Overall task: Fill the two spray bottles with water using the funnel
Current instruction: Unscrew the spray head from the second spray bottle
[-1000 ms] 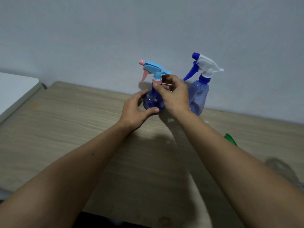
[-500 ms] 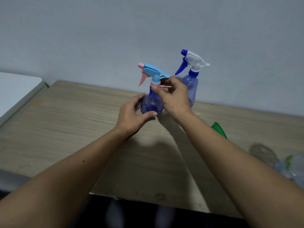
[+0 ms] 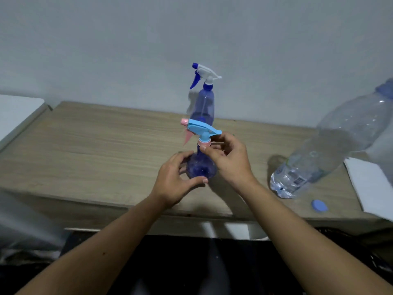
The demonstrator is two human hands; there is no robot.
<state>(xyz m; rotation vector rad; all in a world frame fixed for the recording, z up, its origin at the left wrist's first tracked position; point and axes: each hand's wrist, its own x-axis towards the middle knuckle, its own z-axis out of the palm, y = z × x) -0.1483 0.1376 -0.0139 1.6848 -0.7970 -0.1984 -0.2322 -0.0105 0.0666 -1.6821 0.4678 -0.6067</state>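
Note:
A small round blue spray bottle (image 3: 201,168) with a light-blue and pink trigger head (image 3: 200,129) stands near the wooden table's (image 3: 106,150) front edge. My left hand (image 3: 177,182) grips its round body from the left. My right hand (image 3: 228,160) pinches the pink collar under the trigger head. Behind it, close to the wall, stands a taller blue spray bottle (image 3: 204,103) with a white and dark-blue trigger head. The funnel is not in view.
A large clear plastic water bottle (image 3: 331,143) stands at the right, without its cap. A blue cap (image 3: 319,205) lies on the table in front of it. A white sheet (image 3: 370,186) lies at the far right; a white surface (image 3: 14,111) adjoins the table's left.
The view has pulled back and swung right, bringing the water bottle and cap into sight and hiding the green funnel. Both hands keep their hold on the small bottle.

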